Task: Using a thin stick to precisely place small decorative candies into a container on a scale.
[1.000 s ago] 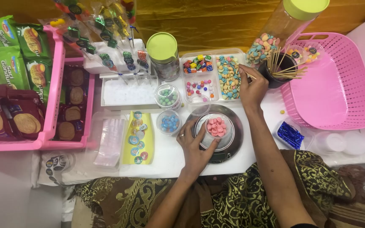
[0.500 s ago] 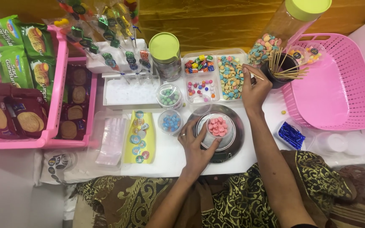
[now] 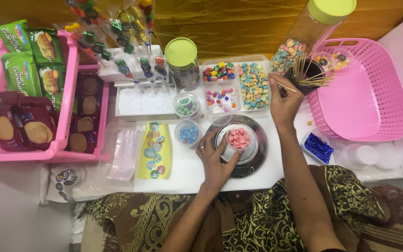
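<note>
My left hand (image 3: 218, 156) holds a small clear cup of pink candies (image 3: 239, 138) that stands on a round silver scale (image 3: 255, 150). My right hand (image 3: 283, 102) pinches a thin wooden skewer (image 3: 280, 85) beside a dark cup of several skewers (image 3: 311, 75). Just left of that hand lies a clear divided tray of mixed coloured candies (image 3: 253, 86).
A pink basket (image 3: 367, 91) sits at the right, a tall green-lidded candy jar (image 3: 311, 30) behind it. Green-lidded jar (image 3: 182, 60), small candy tubs (image 3: 187, 133), lollipop stand (image 3: 131, 70), sticker sheet (image 3: 154, 149), pink racks of biscuit packs (image 3: 29, 102) fill the left.
My right hand has drawn a skewer out of the dark cup and moved slightly left toward the candy tray. My left hand stays on the cup of pink candies.
</note>
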